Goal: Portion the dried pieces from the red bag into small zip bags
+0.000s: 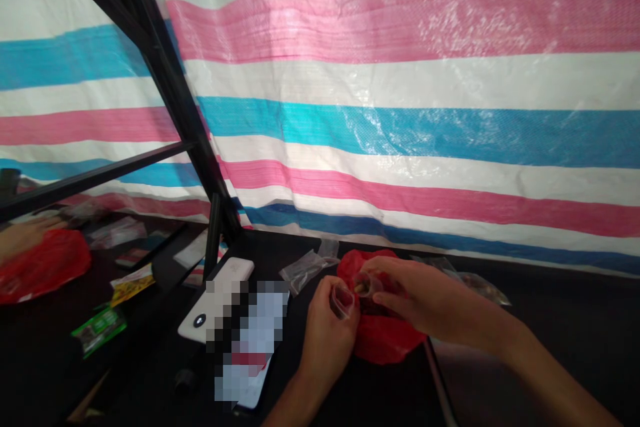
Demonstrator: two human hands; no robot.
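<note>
My left hand [330,327] is closed around a small clear plastic piece [343,300], a cup or a bag; I cannot tell which. Facing it, my right hand [420,290] pinches another small clear plastic piece [369,284] with something yellowish at its mouth. Both hands are over a crumpled red plastic bag [387,340], whose dark contents are partly hidden by my right hand. Clear plastic bags [306,268] lie just behind my left hand. To the right, beyond my right forearm, is a clear packet [483,287] with brownish contents.
Left of my hands lie a phone [270,347] with a lit, blurred-out screen and a white device [233,277]. Farther left are a green packet [100,330], a yellow packet [133,285] and another person's hand [27,237] at a red bag [47,263]. Black frame bars [173,103] stand before striped sheeting [400,80].
</note>
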